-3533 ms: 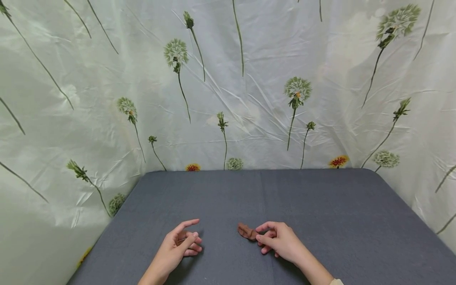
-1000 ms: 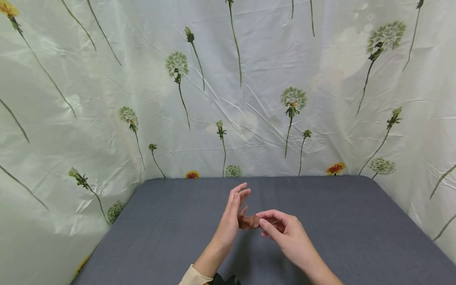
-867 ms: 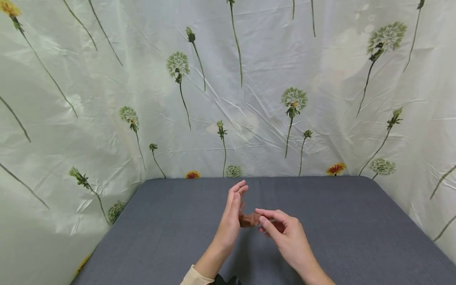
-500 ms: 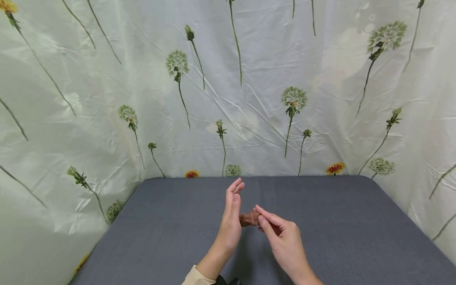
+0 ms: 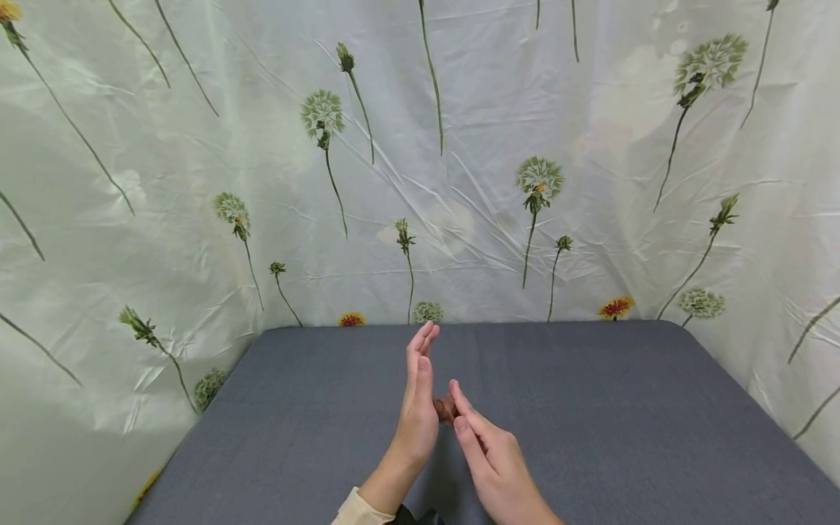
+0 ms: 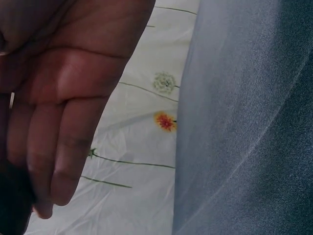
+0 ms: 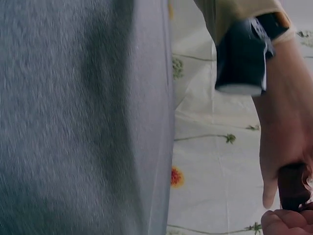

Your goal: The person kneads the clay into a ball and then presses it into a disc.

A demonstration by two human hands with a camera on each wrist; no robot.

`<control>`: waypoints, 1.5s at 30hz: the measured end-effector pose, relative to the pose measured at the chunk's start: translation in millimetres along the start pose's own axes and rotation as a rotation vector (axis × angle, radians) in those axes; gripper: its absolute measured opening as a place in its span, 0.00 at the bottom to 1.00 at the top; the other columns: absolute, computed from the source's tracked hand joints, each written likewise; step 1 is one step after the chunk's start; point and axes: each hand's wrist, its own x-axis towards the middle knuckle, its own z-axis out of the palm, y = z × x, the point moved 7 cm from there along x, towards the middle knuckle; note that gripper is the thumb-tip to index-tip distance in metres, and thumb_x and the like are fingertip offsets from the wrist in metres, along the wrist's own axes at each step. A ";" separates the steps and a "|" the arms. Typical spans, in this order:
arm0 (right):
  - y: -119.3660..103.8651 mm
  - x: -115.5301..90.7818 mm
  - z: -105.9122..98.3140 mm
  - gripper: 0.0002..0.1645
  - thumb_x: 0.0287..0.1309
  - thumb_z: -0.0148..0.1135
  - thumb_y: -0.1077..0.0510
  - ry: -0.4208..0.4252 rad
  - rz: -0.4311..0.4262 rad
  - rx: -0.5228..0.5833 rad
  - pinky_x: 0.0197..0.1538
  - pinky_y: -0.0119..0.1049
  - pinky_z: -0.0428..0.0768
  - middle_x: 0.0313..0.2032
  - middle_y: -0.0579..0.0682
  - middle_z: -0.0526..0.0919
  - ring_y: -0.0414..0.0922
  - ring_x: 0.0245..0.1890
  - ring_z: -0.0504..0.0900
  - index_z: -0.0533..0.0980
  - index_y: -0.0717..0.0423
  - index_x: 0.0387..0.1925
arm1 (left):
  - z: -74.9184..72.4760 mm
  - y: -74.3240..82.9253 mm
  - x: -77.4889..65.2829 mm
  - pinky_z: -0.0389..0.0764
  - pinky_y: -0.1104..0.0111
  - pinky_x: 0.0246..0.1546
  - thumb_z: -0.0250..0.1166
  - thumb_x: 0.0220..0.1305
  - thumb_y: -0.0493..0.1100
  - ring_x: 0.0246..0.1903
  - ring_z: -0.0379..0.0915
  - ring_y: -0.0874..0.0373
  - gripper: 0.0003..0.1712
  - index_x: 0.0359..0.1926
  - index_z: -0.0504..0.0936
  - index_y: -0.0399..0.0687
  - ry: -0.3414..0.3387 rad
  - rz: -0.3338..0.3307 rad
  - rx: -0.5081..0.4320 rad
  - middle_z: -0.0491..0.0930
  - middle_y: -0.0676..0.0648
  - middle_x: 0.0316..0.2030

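Observation:
A small brown lump (image 5: 444, 410), soft and creased like modelling clay, is between both hands above the grey table. My left hand (image 5: 420, 419) stands upright with long straight fingers, its palm against the lump's left side. From the right, my right hand (image 5: 495, 459) holds the other end at the thumb and forefinger, fingers pointing up and left. In the right wrist view the brown lump (image 7: 292, 186) looks dark, squeezed between the left palm and the right fingertips (image 7: 286, 223). The left wrist view shows the left palm (image 6: 73, 73); the lump is hidden there.
The grey cloth-covered table (image 5: 590, 408) spreads under both hands. Behind it hangs a pale curtain (image 5: 472, 219) printed with dandelions. A black wrist-worn device (image 7: 242, 58) sits by the left cuff.
From holding the lump alone, with the left hand apart, the right hand has brought it to the left palm. Lately it moved left, and the visible lump between the hands became shorter.

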 end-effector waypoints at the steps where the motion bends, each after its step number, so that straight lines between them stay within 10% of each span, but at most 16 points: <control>1: -0.3 -0.7 2.2 0.26 0.85 0.48 0.60 -0.008 -0.011 0.005 0.69 0.22 0.70 0.76 0.47 0.70 0.46 0.73 0.72 0.68 0.60 0.77 | -0.9 0.6 0.5 0.67 0.75 0.18 0.27 0.90 0.54 0.65 0.70 0.51 0.29 0.85 0.48 0.65 0.008 0.010 0.006 0.50 0.50 0.84; 6: -3.7 -5.3 11.5 0.27 0.85 0.47 0.62 -0.035 -0.060 -0.008 0.68 0.22 0.73 0.77 0.48 0.69 0.43 0.73 0.73 0.67 0.61 0.78 | -6.2 2.1 2.4 0.80 0.64 0.52 0.24 0.89 0.56 0.87 0.36 0.45 0.31 0.85 0.50 0.61 0.047 0.055 0.037 0.52 0.47 0.84; 9: -8.2 -7.9 14.4 0.27 0.84 0.46 0.64 -0.040 -0.111 -0.029 0.68 0.25 0.76 0.77 0.52 0.69 0.45 0.72 0.74 0.67 0.62 0.78 | -7.0 2.5 3.1 0.53 0.38 0.79 0.23 0.89 0.58 0.87 0.32 0.43 0.32 0.85 0.49 0.59 0.053 0.073 0.009 0.52 0.46 0.84; 11: -10.1 -8.9 15.1 0.27 0.84 0.46 0.64 -0.043 -0.121 -0.018 0.68 0.26 0.76 0.77 0.52 0.68 0.44 0.73 0.73 0.67 0.61 0.79 | -5.6 2.5 3.3 0.35 0.30 0.79 0.23 0.89 0.58 0.88 0.28 0.42 0.33 0.85 0.48 0.57 0.042 0.078 -0.035 0.51 0.44 0.84; 16: -13.6 -10.5 12.6 0.30 0.84 0.44 0.67 -0.025 -0.168 0.027 0.69 0.21 0.71 0.79 0.52 0.67 0.35 0.76 0.68 0.64 0.59 0.81 | 1.4 -3.1 2.6 0.30 0.30 0.80 0.23 0.89 0.60 0.87 0.26 0.40 0.36 0.86 0.43 0.50 0.018 0.033 -0.118 0.51 0.39 0.83; 22: -18.5 -12.8 6.1 0.35 0.78 0.40 0.76 0.011 -0.325 0.081 0.76 0.18 0.58 0.83 0.55 0.58 0.31 0.82 0.56 0.57 0.65 0.83 | 15.3 -13.8 -5.2 0.69 0.65 0.69 0.21 0.86 0.66 0.87 0.35 0.44 0.37 0.86 0.41 0.60 -0.032 -0.123 -0.170 0.50 0.42 0.84; 25: -17.8 -10.2 1.1 0.37 0.79 0.36 0.76 0.014 -0.311 0.128 0.79 0.19 0.51 0.85 0.60 0.52 0.31 0.84 0.49 0.52 0.63 0.85 | 25.4 -15.4 -12.6 0.74 0.72 0.61 0.21 0.86 0.67 0.85 0.44 0.43 0.37 0.87 0.39 0.62 -0.082 -0.173 -0.211 0.49 0.42 0.84; 33: -1.1 3.8 -18.9 0.34 0.88 0.22 0.62 0.008 -0.074 0.199 0.75 0.13 0.46 0.88 0.45 0.43 0.25 0.84 0.43 0.44 0.50 0.88 | 63.2 -7.3 -37.9 0.48 0.50 0.83 0.16 0.86 0.64 0.86 0.37 0.48 0.37 0.87 0.28 0.61 -0.258 -0.217 -0.230 0.39 0.47 0.87; 40: 10.0 2.2 4.3 0.34 0.89 0.15 0.51 -0.174 0.088 0.379 0.71 0.09 0.42 0.88 0.46 0.32 0.25 0.83 0.32 0.29 0.47 0.87 | 41.4 24.5 -29.4 0.29 0.32 0.79 0.16 0.86 0.63 0.87 0.17 0.48 0.34 0.87 0.28 0.71 -0.189 -0.062 -0.151 0.29 0.53 0.88; 43: 6.3 -4.7 16.4 0.34 0.89 0.15 0.52 -0.258 0.049 0.413 0.71 0.09 0.39 0.87 0.52 0.29 0.20 0.81 0.31 0.22 0.50 0.85 | 26.5 32.5 -20.7 0.45 0.37 0.80 0.17 0.86 0.63 0.87 0.18 0.48 0.34 0.87 0.28 0.73 -0.129 0.010 -0.130 0.31 0.54 0.88; 45: 0.2 -8.8 19.9 0.34 0.88 0.16 0.54 -0.282 -0.025 0.408 0.72 0.10 0.38 0.86 0.57 0.28 0.20 0.81 0.30 0.22 0.52 0.84 | 19.5 32.8 -15.2 0.75 0.53 0.64 0.17 0.85 0.65 0.81 0.51 0.42 0.34 0.86 0.28 0.75 -0.104 0.023 -0.104 0.33 0.55 0.88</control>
